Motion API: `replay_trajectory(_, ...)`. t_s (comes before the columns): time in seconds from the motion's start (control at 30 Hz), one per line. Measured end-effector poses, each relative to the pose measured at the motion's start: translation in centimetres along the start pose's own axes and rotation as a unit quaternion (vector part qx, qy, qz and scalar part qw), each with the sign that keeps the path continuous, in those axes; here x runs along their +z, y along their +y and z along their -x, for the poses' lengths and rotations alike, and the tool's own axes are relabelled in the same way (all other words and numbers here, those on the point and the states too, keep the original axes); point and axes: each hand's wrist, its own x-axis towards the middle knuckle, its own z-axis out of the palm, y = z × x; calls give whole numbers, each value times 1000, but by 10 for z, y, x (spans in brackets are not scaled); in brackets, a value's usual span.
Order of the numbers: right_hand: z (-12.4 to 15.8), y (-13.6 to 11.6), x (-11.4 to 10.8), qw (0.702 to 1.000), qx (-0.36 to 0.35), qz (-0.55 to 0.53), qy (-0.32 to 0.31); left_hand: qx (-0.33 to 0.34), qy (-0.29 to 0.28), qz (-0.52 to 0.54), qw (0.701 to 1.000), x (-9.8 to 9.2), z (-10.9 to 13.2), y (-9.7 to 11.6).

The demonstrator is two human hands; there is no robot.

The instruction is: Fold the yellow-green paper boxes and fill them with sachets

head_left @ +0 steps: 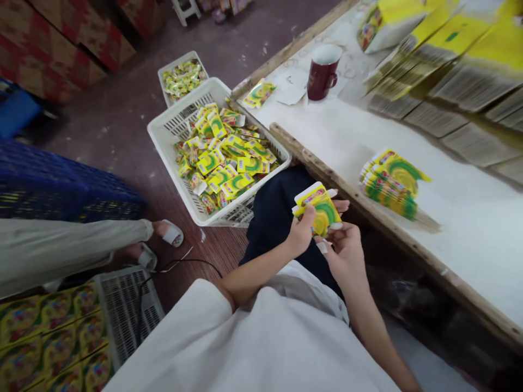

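Note:
Above my lap is a small yellow-and-green carton (322,215) with its end flaps sticking out. My left hand (301,235) grips it, thumb across the printed front. At the carton's lower right end, my right hand (345,250) pinches a flap; white tape is wrapped round that thumb. A fanned pile of flat cartons (390,182) of the same print lies on the white table (461,239) to my right. Beside my knee stands a white plastic basket (196,209) heaped with yellow-and-green cartons (229,174).
A maroon mug (322,73) and a yellow packet (259,93) stand near the table's wooden edge. Bundled carton blanks (466,81) fill its far side. Beyond the basket is a smaller tub (183,79) of packets. Another person's leg (73,250), blue crates (61,182) and a cable are at left.

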Motion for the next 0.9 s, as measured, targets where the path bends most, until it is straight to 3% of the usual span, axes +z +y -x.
replay_trajectory(0.1, 2, 1, 4, 998, -21, 50, -9, 23, -71, 40, 996, 5, 1, 10)
replay_trajectory(0.13, 2, 1, 6, 998, -23, 55, -20, 41, -65, 51, 996, 7, 0, 11)
replay_trajectory(0.23, 2, 0, 7, 997, -20, 59, -52, 86, 38, 28, 995, 6, -5, 11)
replay_trajectory(0.3, 0, 0, 3, 994, -23, 85, -65, 74, 77, -25, 994, 3, -8, 9)
replay_trajectory(0.4, -7, 0, -10, 989, -33, 130, -67, 54, 22, -93, 994, -4, -9, 6)
replay_trajectory(0.5, -12, -3, -22, 987, -52, 140, -59, 85, -45, -137, 986, -9, -6, 7)
replay_trajectory(0.7, -9, -11, -23, 988, -46, 120, -82, 164, 5, -183, 969, -10, -3, 17)
replay_trajectory(0.9, -13, -9, -42, 998, -15, 56, -11, 117, -77, -218, 966, -13, 3, 24)
